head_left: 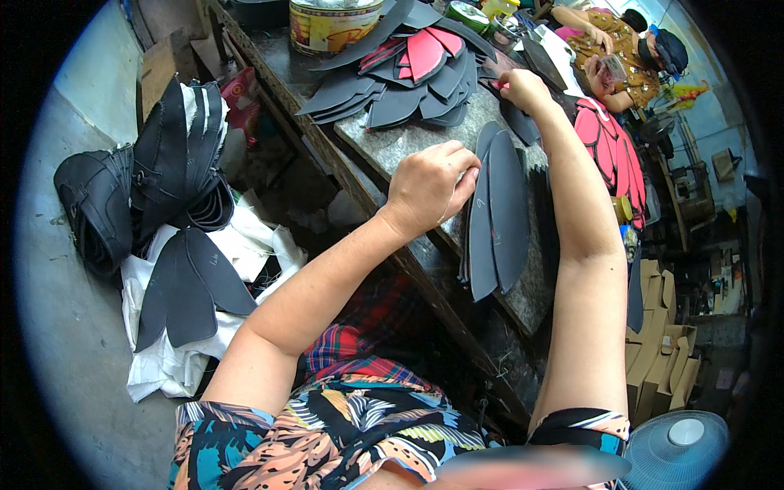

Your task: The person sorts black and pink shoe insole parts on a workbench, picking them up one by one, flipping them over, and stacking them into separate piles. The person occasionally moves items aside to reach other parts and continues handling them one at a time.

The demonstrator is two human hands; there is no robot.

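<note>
My left hand [437,181] is closed, with thumb and fingertips pressed together at the left edge of two stacks of long dark grey leaf-shaped pieces [508,220]. A thin pale line, perhaps a thread, runs down by its thumb; what the fingertips hold is hidden. Farther off to the right, my right hand [525,90] is closed too, fingers bent down beside a dark piece [521,122]. Anything in its fingertips is too small to make out. A heap of curved dark pieces [445,82], some showing pink faces [426,55], lies beyond both hands on the grey slab [377,135].
A yellow and red tin [333,26] stands at the table's far left. Overlapping pink pieces [608,147] lie beyond my right forearm. Black bundled pieces [175,151] and white cloth [167,371] sit at left. Another person [621,53] works at far right, above cardboard [657,351] and a fan [678,445].
</note>
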